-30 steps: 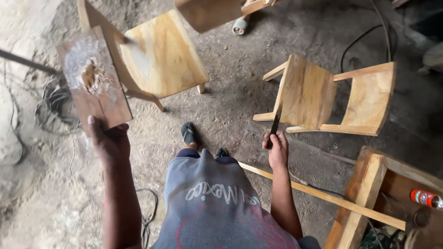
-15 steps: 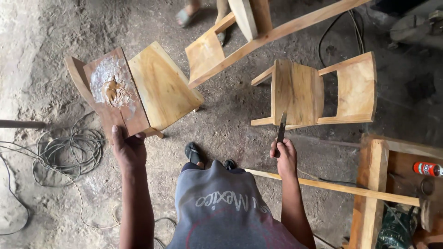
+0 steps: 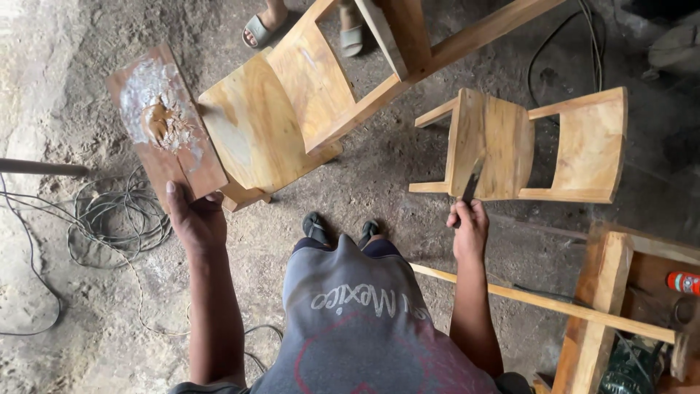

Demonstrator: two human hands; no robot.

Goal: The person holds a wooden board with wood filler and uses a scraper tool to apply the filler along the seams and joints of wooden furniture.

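My left hand [image 3: 195,219] grips the near end of a flat brown board [image 3: 166,124] that carries a smear of tan wood filler [image 3: 157,120]. My right hand [image 3: 469,228] is closed on a putty knife [image 3: 470,188] whose dark blade points away from me, toward a small wooden chair [image 3: 525,146] lying on its side at the right. A larger wooden chair [image 3: 284,124] stands just beyond the board, and its seat touches the board's right edge.
Another person's sandalled feet [image 3: 306,29] stand behind the larger chair. A coil of cable [image 3: 109,219] lies on the dirt floor at left. A long wooden strip [image 3: 547,303] crosses at right toward a wooden frame [image 3: 605,292] with a red can [image 3: 682,282].
The view has shifted, so the board and both chairs sit lower and nearer. My left hand still holds the board and my right still holds the putty knife.
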